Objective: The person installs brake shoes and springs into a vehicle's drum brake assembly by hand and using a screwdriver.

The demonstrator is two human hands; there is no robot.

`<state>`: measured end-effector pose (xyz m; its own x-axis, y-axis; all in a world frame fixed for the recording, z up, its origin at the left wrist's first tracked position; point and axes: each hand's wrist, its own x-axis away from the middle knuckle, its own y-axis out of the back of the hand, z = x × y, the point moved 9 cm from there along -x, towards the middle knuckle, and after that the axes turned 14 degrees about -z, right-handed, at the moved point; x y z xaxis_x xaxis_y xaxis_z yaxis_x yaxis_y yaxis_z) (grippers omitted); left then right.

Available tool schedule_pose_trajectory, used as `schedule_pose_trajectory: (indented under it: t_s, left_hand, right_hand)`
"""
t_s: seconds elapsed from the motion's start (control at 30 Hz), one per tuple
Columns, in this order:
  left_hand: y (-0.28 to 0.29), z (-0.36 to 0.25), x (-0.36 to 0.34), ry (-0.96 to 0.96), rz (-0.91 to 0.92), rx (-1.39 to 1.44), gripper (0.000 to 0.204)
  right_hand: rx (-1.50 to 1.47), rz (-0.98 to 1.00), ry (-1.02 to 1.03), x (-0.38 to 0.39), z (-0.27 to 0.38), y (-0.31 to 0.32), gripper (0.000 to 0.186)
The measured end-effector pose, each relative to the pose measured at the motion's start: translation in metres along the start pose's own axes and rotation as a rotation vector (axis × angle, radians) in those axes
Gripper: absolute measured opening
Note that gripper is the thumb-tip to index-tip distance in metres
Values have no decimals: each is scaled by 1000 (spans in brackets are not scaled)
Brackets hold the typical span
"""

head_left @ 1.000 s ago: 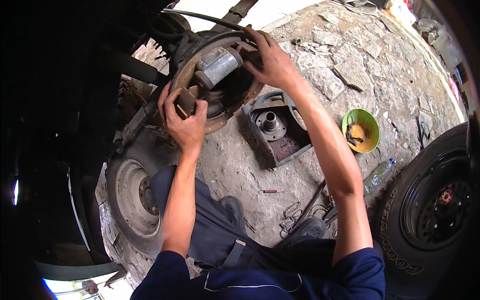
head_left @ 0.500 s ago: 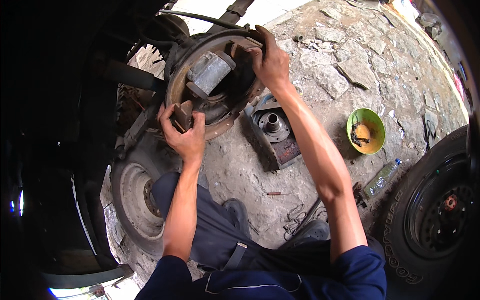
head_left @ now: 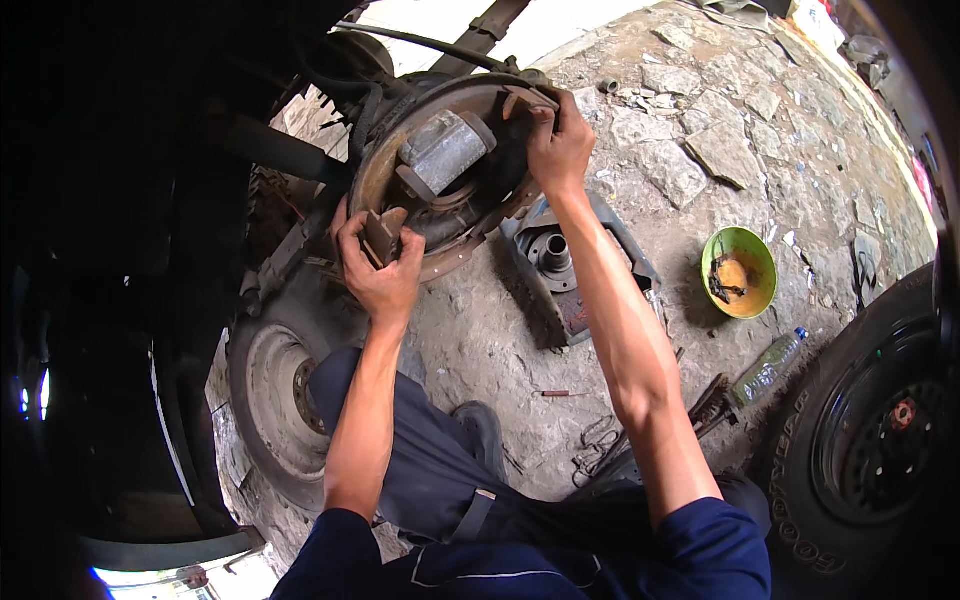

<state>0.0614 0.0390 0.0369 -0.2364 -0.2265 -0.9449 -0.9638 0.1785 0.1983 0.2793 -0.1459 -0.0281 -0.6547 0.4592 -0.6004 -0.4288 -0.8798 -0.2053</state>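
A rusty brake backing plate (head_left: pixel 365 175), with a brake shoe along it, is mounted under the dark vehicle. A silvery cylindrical housing (head_left: pixel 440 155) sits inside it. My left hand (head_left: pixel 380 260) has its fingers closed on a rusty metal piece (head_left: pixel 385 234) at the plate's lower left, apparently a shoe end. My right hand (head_left: pixel 560 148) grips another rusty piece (head_left: pixel 518 100) at the plate's upper right, fingers curled over the rim. Below the plate, a grey metal container (head_left: pixel 640 266) holds a flanged hub (head_left: pixel 555 256).
A green bowl (head_left: pixel 760 285) with orange contents, a plastic bottle (head_left: pixel 765 365), a small spring (head_left: pixel 555 393) and long tools (head_left: pixel 705 398) lie on the cracked ground. A black tyre (head_left: pixel 810 530) is at right, another wheel (head_left: pixel 280 400) at lower left. Dark bodywork (head_left: pixel 120 200) fills the left.
My right hand has moved down slightly, its fingers now curled more over the piece at the rim. The piece in my left hand sits lower in the picture than a second ago.
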Motion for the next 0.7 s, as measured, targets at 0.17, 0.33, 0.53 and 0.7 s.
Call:
schedule_pose_trajectory:
  t_s: [0.17, 0.33, 0.53, 0.7]
  left_hand:
    - [-5, -1, -5, -46, 80, 91, 40]
    - [-6, -8, -11, -99, 80, 51, 39]
    - [-2, -10, -7, -105, 37, 73, 43]
    - [-1, -3, -4, -35, 41, 120, 44]
  right_hand:
    - [-168, -111, 55, 2, 8, 7, 36]
    - [-146, -141, 163, -2, 17, 19, 27]
    - [-94, -78, 124, 0, 20, 19, 33]
    - [-30, -48, 31, 8, 9, 18, 39]
